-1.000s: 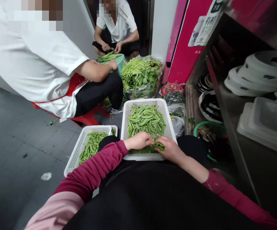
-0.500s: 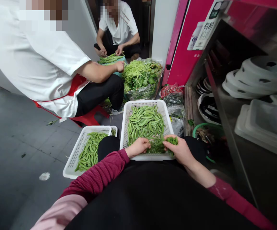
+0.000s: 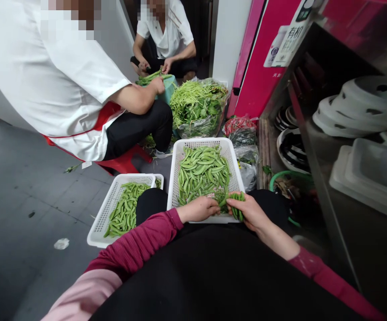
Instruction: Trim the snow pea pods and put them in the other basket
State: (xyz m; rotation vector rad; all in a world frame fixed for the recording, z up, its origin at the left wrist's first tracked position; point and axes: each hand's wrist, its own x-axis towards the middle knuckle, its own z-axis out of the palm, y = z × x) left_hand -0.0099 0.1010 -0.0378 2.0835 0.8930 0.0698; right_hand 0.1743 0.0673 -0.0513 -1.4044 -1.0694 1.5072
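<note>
1. The room has a grey tiled floor, with pale walls and a pink cabinet beyond the work.
2. A small bunch of green pods is in the right hand, over the near right corner of the large white basket. The fingers curl around the bunch, probably so several pods can be carried while the thumb and forefinger stay usable at the front.
3. The bunch's long axis runs roughly toward and away from the wearer, slightly slanted; which ends are the stems I cannot tell. One pod lies more crosswise, from the right fingertips toward the left hand.
4. The left fingers are bent and held close together, near that pod; whether they pinch it I cannot tell.
5. Below the hands are fine green scraps; loose pods fill the middle and far part, pointing many ways. The basket sits between the wearer's knees, likely so both hands reach it easily.
6. A smaller white basket of pods stands beside the left knee, seemingly within easy reach.
7. Farther out, a person sits on a red stool, and another person squats by the heaped greens.
</note>
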